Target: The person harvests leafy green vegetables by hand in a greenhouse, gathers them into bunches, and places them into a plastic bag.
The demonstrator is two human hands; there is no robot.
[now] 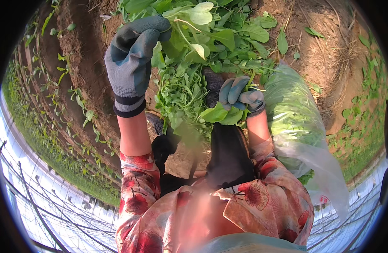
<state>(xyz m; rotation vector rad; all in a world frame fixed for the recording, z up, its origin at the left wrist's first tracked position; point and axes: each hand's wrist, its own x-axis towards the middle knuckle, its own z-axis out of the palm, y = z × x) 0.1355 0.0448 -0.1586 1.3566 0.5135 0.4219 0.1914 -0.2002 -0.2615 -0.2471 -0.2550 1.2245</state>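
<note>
Coated knit work gloves cover both hands. My left hand (135,47), raised at the upper left, pinches the thin stem of a leafy green plant (194,34) with pale leaves and a whitish root. Lower and to the right, my right hand (241,95) has its fingers closed round a few leafy green stems (224,114), whose leaves hang below it and whose cut or root ends poke out above. Between and beyond the hands spreads a pile of loose leafy greens (184,85) on the soil, with more broad leaves at the top.
A long clear plastic bag (292,110) full of greens lies close by on the right. My dark shoe (212,85) stands against the pile. Rows of young plants (86,114) grow in soil ridges on the left, with more plants at far right. Dry straw (342,69) litters the bare soil.
</note>
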